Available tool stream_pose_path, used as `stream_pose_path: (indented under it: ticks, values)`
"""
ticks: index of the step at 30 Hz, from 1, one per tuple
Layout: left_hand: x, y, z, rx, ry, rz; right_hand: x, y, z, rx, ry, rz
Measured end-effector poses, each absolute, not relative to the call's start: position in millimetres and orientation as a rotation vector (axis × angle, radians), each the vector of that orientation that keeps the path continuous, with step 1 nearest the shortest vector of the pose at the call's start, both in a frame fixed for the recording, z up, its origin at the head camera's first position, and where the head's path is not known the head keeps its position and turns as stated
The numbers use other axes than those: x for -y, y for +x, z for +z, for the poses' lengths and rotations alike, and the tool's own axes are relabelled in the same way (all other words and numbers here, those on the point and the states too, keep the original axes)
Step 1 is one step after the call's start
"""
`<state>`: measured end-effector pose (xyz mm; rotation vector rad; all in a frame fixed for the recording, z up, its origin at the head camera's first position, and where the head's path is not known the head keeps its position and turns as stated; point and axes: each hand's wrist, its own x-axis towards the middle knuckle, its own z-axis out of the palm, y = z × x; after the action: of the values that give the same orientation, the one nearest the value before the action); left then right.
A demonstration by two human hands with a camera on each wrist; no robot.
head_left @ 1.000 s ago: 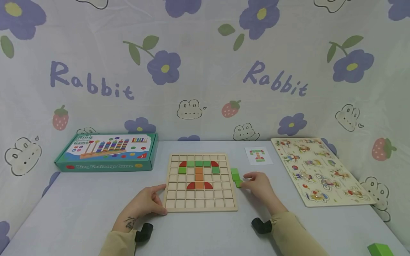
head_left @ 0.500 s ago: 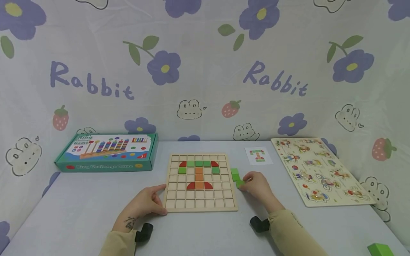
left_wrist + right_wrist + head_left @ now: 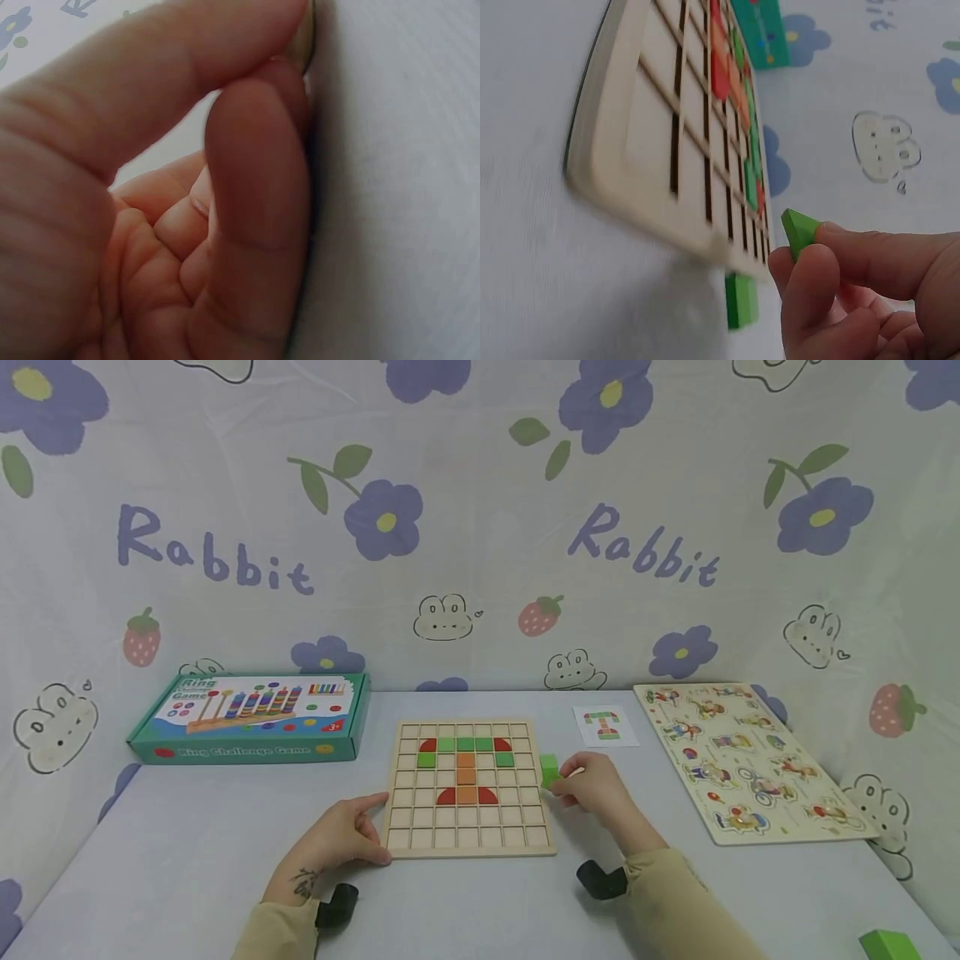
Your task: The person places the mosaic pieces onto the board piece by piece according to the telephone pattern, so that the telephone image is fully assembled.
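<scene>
A square wooden grid board (image 3: 480, 852) lies on the table in the head view. It carries orange squares (image 3: 467, 775), green squares (image 3: 466, 744) and red quarter-round pieces (image 3: 447, 796). My left hand (image 3: 341, 839) touches the board's left edge, index finger higher up and thumb at the near corner. Beyond the board's right side, my right hand (image 3: 600, 789) pinches a small green block (image 3: 799, 230) between thumb and fingertips. Green blocks (image 3: 550, 762) lie against the board's right edge beside that hand; fingers partly cover them in the head view.
A small pattern card (image 3: 606, 727) lies behind the right hand. At the far left stands a green Ring Challenge Game box (image 3: 251, 718). A picture puzzle board (image 3: 750, 768) lies at right. A larger green block (image 3: 888, 945) sits at the near right corner.
My right hand has taken up the nearest green block from beside the board and moved slightly left and away from me. The left hand has stayed in place.
</scene>
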<state>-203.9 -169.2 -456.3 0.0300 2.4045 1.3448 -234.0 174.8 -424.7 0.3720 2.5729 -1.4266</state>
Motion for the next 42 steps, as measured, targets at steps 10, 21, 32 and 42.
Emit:
stream_pose_path:
  ticks: [10, 21, 32, 42]
  values:
    - [169.9, -203.1, -456.0, -2.395, 0.044, 1.351, -131.1, -224.4, -427.0, -2.501, 0.233, -1.433]
    - [169.2, -202.2, -454.8, -2.391, 0.026, 1.363, -106.9, -216.2, -437.2, -2.510, 0.097, -1.417]
    - [168.8, -202.9, -454.5, -2.391, 0.012, 1.355, -100.1, -217.5, -438.4, -2.554, 0.114, -1.360]
    - [169.3, -203.0, -455.8, -2.388, 0.026, 1.356, -100.5, -218.9, -441.0, -2.638, 0.105, -1.275]
